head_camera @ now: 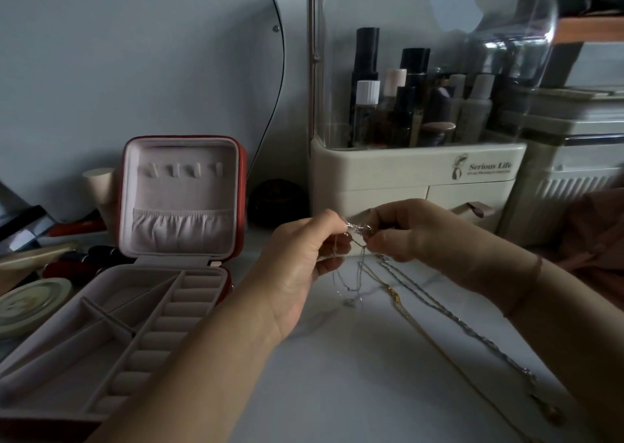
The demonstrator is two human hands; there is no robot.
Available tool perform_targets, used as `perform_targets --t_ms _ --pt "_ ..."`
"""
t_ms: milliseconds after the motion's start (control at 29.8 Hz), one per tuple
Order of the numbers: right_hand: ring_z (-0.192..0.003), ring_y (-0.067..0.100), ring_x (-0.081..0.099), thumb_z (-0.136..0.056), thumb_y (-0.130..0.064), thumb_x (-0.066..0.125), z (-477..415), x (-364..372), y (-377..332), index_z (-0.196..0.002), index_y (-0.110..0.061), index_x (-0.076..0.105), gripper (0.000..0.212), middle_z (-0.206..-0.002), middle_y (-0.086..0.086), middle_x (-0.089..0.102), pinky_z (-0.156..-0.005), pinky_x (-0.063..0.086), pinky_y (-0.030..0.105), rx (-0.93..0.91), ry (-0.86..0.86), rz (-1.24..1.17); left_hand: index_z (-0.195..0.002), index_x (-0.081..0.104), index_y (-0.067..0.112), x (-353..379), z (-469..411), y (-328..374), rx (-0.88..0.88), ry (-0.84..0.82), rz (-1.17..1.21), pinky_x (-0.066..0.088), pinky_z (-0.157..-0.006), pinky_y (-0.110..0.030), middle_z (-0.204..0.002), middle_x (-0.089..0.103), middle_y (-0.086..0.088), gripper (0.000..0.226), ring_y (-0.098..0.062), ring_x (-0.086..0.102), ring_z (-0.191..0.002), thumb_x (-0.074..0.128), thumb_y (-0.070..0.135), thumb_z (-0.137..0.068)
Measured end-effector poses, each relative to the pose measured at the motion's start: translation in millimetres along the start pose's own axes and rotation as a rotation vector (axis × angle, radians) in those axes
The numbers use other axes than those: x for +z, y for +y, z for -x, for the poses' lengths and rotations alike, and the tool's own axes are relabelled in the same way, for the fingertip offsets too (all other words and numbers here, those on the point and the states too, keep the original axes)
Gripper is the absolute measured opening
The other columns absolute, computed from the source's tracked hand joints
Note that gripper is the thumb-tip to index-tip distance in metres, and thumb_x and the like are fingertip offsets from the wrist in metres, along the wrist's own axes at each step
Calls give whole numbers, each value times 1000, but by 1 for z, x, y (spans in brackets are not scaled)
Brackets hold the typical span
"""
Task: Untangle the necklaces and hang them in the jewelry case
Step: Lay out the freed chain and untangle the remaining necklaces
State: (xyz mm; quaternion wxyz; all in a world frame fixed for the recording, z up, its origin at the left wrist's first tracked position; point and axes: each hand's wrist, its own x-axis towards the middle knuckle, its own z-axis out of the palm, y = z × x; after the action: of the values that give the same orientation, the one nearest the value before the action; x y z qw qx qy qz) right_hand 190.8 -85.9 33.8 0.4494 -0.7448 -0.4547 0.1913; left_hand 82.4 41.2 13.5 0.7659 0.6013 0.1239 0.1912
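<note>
now, i log the left hand and right hand raised above the table, each pinching the tangle between thumb and fingertips. thin strands hang from it. a gold chain and a silver chain trail rightward across the table. the case sits open at left, lid upright.

Dim room: pale grey wall, white tabletop, cream cosmetics organizer against the wall
</note>
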Motion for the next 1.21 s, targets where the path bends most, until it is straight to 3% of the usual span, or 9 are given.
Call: perform_targets --t_ms 168,235,302,504,638,772,940,1074,1208 --pt "-55 10 32 -76 -15 56 0 -10 2 -76 -2 54 14 -62 1 40 -50 29 21 -29 -19 -403 -71 56 12 1 1 -1 -101 -64 36 43 -71 -29 -71 62 -3 14 -15 57 -74 46 12 -81" --pt "-55 10 30 -76 -16 51 -1 -14 1 -79 -6 49 11 -65 3 35 -52 25 23 -43 -21 -507 -70 52 12 0 0 0 -109 -66 54 43 -71 -30 -70 62 -4 13 -16 56 -74 44 12 -80" --pt "-55 10 30 -74 -16 47 -1 -17 0 -69 -12 42 8 -64 2 36 -55 22 26 -39 -25 -614 -68 50 13 -1 -2 1 -120 -72 80 42 -70 -30 -70 62 -3 13 -16 57 -74 43 13 -78" --pt "-59 14 51 -54 -17 65 -5 -21 3 -69 -13 56 18 -72 5 55 -53 42 21 -42 -54 -927 -62 48 16 -7 -5 2 -149 -3 198 42 -69 -30 -69 60 -3 17 -17 57 -73 40 16 -77" --pt "-62 15 55 -45 -21 72 -7 -24 5 -75 -13 53 36 -73 5 56 -56 44 23 -32 -21 -989 -64 48 15 -8 -7 3 -156 31 239 42 -73 -32 -65 61 -3 17 -18 56 -73 40 16 -78" --pt "-63 16 55 -56 -22 60 -4 -22 3 -73 -14 51 21 -69 5 56 -56 49 24 -57 49 -985 -64 49 15 -8 -7 3 -165 50 255 43 -74 -32 -66 60 -2 17 -18 56 -73 40 17 -79" --pt "-69 20 58 -63 -18 52 -4 -21 0 -68 -14 56 8 -70 8 60 -79 48 36 -86 86 -1011 -65 51 15 -8 -5 4 -188 51 274 43 -74 -31 -67 60 -2 18 -17 57 -72 42 17 -80" --pt "-50 14 46 -73 -16 43 -1 -19 -6 -73 -14 47 4 -53 0 44 -52 48 24 -80 86 -980 -62 49 14 -10 -5 5 -216 -12 417 45 -76 -32 -69 60 -5 14 -20 57 -75 43 18 -74" --pt "-44 10 36 -79 -17 46 -2 -18 -5 -78 -16 43 3 -45 -5 34 -46 38 20 -42 63 -904 -62 49 12 -12 -3 7 -189 -88 642 49 -78 -36 -73 60 -7 10 -21 61 -73 46 18 -69"
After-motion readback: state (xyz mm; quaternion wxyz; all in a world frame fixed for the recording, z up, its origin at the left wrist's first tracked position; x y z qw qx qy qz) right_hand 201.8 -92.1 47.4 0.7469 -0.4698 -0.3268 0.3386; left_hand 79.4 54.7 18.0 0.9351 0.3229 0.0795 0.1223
